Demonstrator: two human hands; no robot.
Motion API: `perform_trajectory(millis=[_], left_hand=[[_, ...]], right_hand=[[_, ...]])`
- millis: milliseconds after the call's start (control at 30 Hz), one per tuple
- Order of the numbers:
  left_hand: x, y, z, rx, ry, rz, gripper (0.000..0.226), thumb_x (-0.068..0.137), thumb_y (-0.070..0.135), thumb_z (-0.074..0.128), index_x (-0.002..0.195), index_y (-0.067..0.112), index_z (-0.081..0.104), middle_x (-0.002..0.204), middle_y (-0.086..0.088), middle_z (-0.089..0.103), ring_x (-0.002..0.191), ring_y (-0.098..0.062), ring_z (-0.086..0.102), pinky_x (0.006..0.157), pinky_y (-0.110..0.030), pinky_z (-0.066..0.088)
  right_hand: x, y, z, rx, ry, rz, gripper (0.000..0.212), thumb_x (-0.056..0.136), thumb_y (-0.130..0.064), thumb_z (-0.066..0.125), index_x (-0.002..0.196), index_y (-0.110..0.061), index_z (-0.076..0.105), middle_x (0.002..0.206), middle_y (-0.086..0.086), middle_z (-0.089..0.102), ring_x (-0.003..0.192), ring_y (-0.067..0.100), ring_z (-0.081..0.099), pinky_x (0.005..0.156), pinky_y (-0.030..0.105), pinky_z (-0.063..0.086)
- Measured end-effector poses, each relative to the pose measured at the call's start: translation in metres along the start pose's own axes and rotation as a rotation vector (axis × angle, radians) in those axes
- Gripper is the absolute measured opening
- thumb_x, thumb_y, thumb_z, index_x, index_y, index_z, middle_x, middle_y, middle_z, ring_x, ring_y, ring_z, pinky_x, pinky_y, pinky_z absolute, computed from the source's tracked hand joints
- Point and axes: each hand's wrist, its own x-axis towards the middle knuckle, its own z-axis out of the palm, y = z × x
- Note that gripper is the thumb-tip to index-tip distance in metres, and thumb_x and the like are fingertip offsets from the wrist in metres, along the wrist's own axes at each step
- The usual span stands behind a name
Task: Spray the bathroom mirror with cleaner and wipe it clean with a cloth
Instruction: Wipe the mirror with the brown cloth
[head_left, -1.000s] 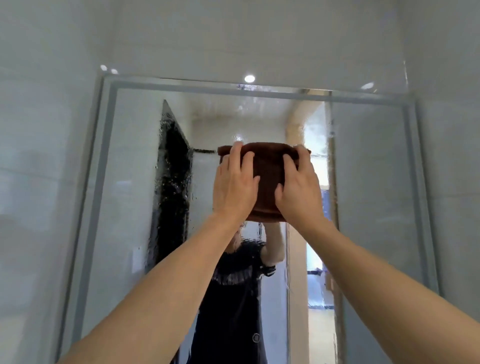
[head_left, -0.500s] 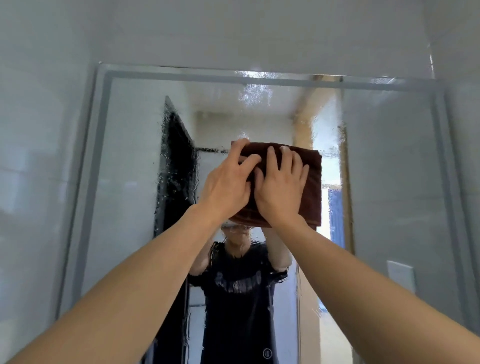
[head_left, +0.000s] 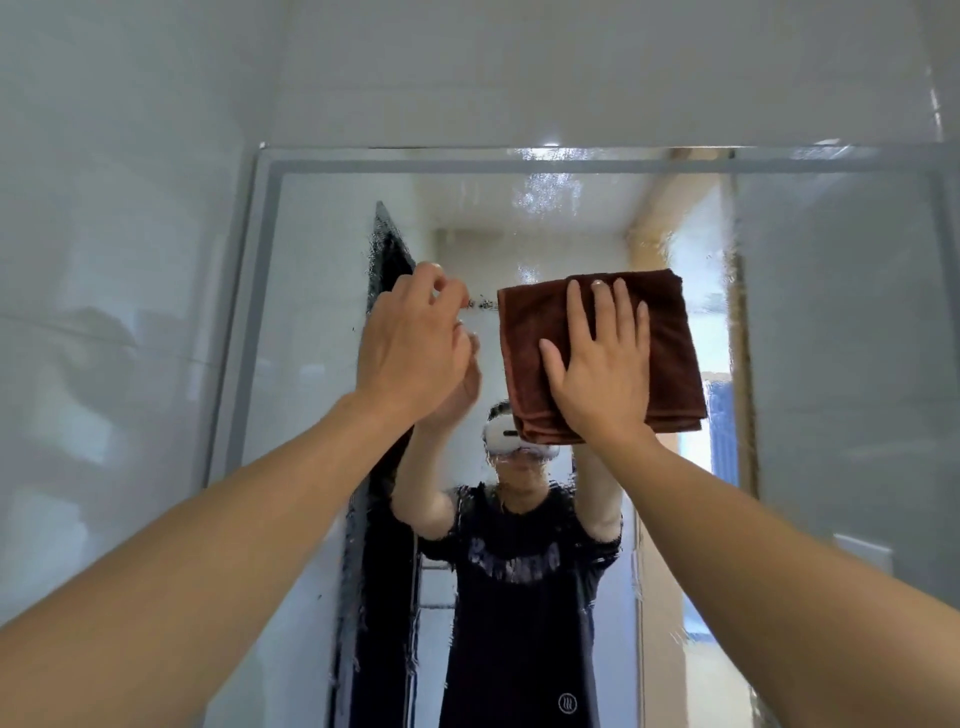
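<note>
One hand works: the right hand (head_left: 602, 364) presses the folded brown cloth (head_left: 597, 358) flat-fingered against the mirror (head_left: 322, 322), near its upper middle. The left hand (head_left: 415, 343) hangs beside the cloth, fingers loosely curled, grip empty. Wiping is in hand; droplets remain above the cloth. The next stroke should carry upward toward the frame, with open glass either side.
</note>
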Motion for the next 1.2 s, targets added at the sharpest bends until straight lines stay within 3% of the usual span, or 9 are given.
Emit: perform_trajectory(millis=[167,233,333,467,633,800,967,1133,1200], left_hand=[[-0.005,0.031,0.013,-0.124,-0.011,0.116,0.024,0.090,0.015,0.055,0.110,0.007,0.063,0.112,-0.007,0.061,0.101,-0.026,0.057,0.085,-0.038,0.050],[-0.004,0.060,0.029,-0.212,-0.098,0.110,0.034,0.093,0.017,0.053,0.125,0.006,0.061,0.125,-0.009,0.060,0.117,-0.026,0.055,0.098,-0.041,0.049],[-0.005,0.106,0.066,-0.128,-0.224,0.015,0.054,0.100,0.034,0.040,0.147,0.006,0.042,0.152,-0.015,0.042,0.142,-0.029,0.037,0.118,-0.043,0.030],[0.000,0.156,0.101,0.027,-0.231,-0.113,0.076,0.091,0.044,0.006,0.156,0.008,0.021,0.162,-0.021,0.018,0.151,-0.036,0.013,0.123,-0.054,0.007],[0.040,0.202,0.125,-0.004,-0.231,0.020,0.069,0.092,0.048,0.030,0.157,0.030,0.014,0.166,-0.013,0.003,0.151,-0.042,0.003,0.120,-0.062,-0.002],[0.042,0.229,0.137,-0.090,-0.224,0.283,0.064,0.096,0.054,0.029,0.156,0.031,0.025,0.166,-0.004,0.016,0.152,-0.035,0.007,0.122,-0.056,-0.003],[0.067,0.224,0.145,-0.131,-0.243,0.473,0.073,0.097,0.060,0.024,0.159,0.022,0.015,0.165,0.002,0.018,0.154,-0.021,0.008,0.124,-0.048,-0.002],[0.095,0.249,0.150,0.045,-0.134,0.212,0.088,0.094,0.068,0.020,0.158,0.008,0.010,0.166,-0.010,0.009,0.154,-0.022,0.004,0.123,-0.052,0.000],[0.076,0.271,0.155,-0.025,-0.173,0.269,0.090,0.093,0.068,0.022,0.157,0.006,0.012,0.166,-0.015,0.009,0.154,-0.027,0.003,0.123,-0.052,0.002]], right_hand=[[-0.008,0.002,-0.009,0.227,-0.055,-0.055,0.059,0.100,-0.037,0.034,0.153,-0.010,0.031,0.158,0.012,0.032,0.151,0.030,0.018,0.123,0.049,0.011],[-0.005,0.012,-0.023,0.502,-0.111,-0.001,0.054,0.100,-0.014,0.037,0.153,-0.007,0.030,0.158,0.011,0.033,0.149,0.026,0.022,0.124,0.044,0.012],[-0.005,0.032,-0.060,0.755,-0.238,0.157,0.064,0.093,0.005,0.036,0.154,-0.012,0.028,0.153,0.006,0.041,0.142,0.017,0.036,0.117,0.022,0.021],[-0.023,0.057,-0.095,0.718,-0.251,0.194,0.063,0.093,0.004,0.038,0.153,-0.015,0.032,0.154,0.003,0.041,0.141,0.015,0.037,0.110,0.016,0.024],[-0.037,0.117,-0.112,0.531,-0.224,0.214,0.056,0.097,-0.003,0.038,0.152,-0.014,0.034,0.154,0.002,0.040,0.138,0.015,0.040,0.096,0.005,0.020],[-0.049,0.149,-0.118,0.393,-0.175,0.278,0.058,0.094,-0.001,0.039,0.150,-0.015,0.037,0.151,0.003,0.042,0.136,0.018,0.042,0.109,0.026,0.033],[-0.066,0.163,-0.127,0.338,-0.115,0.297,0.050,0.094,-0.003,0.042,0.143,-0.015,0.045,0.143,0.000,0.048,0.127,0.018,0.049,0.101,0.026,0.039],[-0.072,0.173,-0.137,0.303,-0.117,0.271,0.045,0.097,-0.005,0.042,0.141,-0.015,0.048,0.143,-0.001,0.048,0.128,0.016,0.046,0.103,0.029,0.039],[-0.077,0.179,-0.139,0.267,-0.130,0.259,0.048,0.096,-0.004,0.041,0.143,-0.014,0.047,0.147,0.001,0.046,0.133,0.017,0.045,0.111,0.032,0.038]])
